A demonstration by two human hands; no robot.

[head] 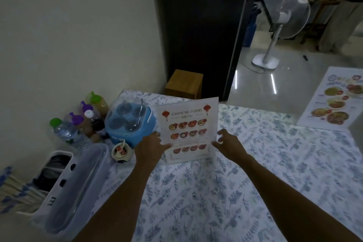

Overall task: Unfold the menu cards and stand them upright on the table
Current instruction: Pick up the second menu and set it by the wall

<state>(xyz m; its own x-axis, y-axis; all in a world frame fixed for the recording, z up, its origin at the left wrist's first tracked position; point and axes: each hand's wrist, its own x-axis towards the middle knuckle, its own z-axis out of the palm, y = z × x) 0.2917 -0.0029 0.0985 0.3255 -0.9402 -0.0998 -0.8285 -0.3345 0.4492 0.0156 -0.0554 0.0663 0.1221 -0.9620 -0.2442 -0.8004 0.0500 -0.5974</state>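
A white menu card headed "Chinese Food Menu" stands upright on the floral tablecloth, its printed face towards me. My left hand is at its left edge, thumb across the lower front of the card. My right hand is just off the card's right edge with its fingers spread, touching or nearly touching it. A second menu sheet with food pictures lies flat at the table's far right.
At the left stand several sauce and water bottles, a blue condiment holder, a small sauce cup, a clear lidded box and a white cutlery caddy. A wooden stool and a fan are beyond the table.
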